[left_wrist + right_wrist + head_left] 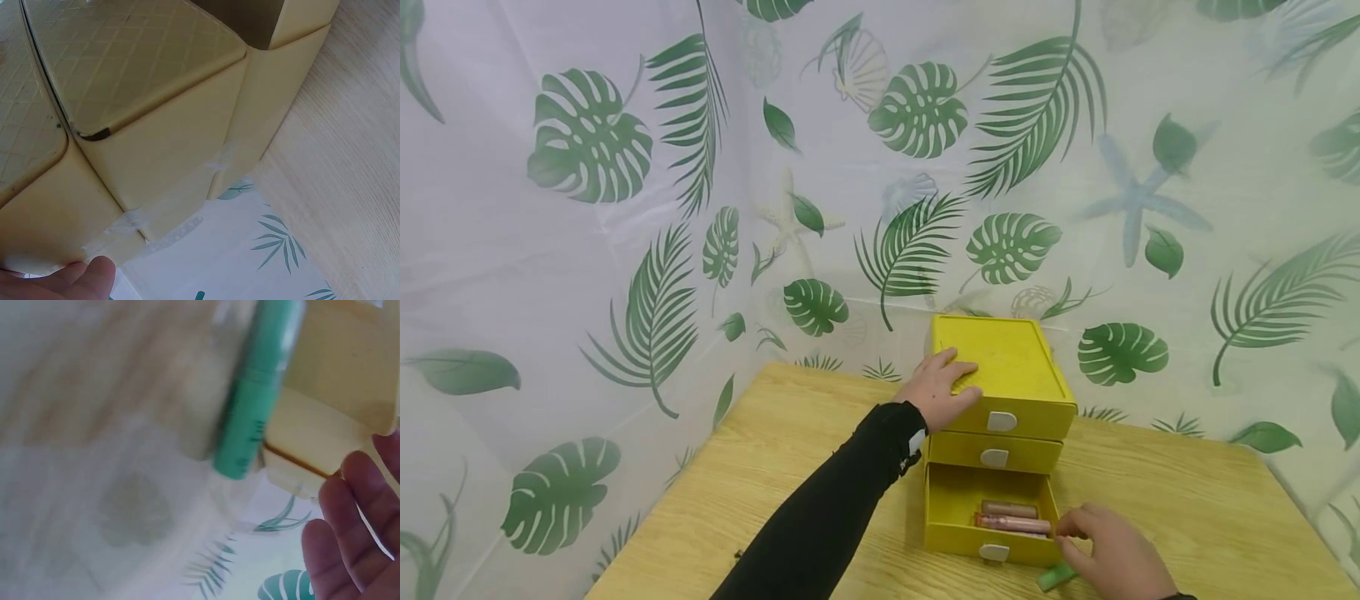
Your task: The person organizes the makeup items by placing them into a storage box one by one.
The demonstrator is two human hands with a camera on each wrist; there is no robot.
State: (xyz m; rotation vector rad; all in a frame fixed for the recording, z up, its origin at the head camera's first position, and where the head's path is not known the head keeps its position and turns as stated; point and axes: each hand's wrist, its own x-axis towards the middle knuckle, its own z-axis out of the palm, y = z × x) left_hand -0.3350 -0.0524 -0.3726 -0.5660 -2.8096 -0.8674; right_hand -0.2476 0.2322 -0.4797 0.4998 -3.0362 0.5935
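Observation:
My left hand (937, 390) rests on the top left edge of a yellow drawer box (1000, 358), fingers spread over its lid. In the left wrist view, fingertips (97, 278) touch the box's side. The bottom drawer (951, 533) is pulled out, with pink and brownish lip-gloss-like tubes (1013, 523) lying inside. My right hand (1112, 546) is at that drawer's front right corner, fingers loosely bent and holding nothing visible. A slim green tube (250, 419) lies beside the drawer on the table, just below the right hand and apart from its visible fingers.
The box stands on a wood-grain table (820, 467) near its back edge. The two upper drawers (1022, 454) are closed, each with a white pull tab. A leaf-patterned cloth (820, 208) hangs behind the table and along its left side.

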